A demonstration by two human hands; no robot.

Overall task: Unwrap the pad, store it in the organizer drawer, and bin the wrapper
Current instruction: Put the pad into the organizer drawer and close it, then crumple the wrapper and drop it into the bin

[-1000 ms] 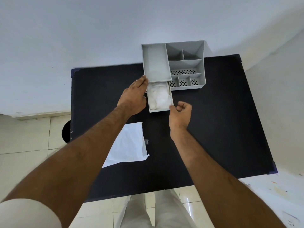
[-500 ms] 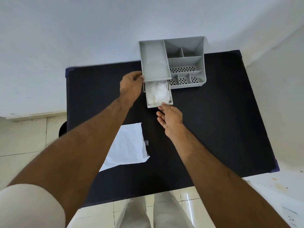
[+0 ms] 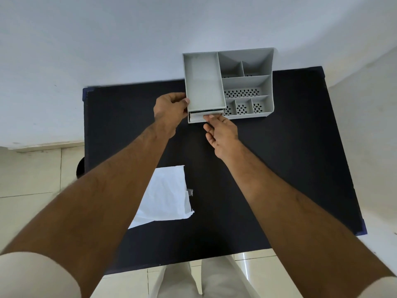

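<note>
The grey organizer stands at the table's far edge. Its drawer sticks out only a narrow strip at the front. The pad is hidden inside it. My left hand grips the organizer's left front corner. My right hand is palm up with fingers extended, its fingertips against the drawer's front. The white wrapper lies flat on the black table, near me and partly under my left forearm.
The organizer's right half has several small compartments, some with perforated floors. A dark round object shows on the tiled floor just left of the table. A white wall runs behind the table.
The drawer, pulled out with the white pad showing, has slid almost fully in. My right hand opened and moved up to its front. My left hand shifted onto the organizer's corner.
</note>
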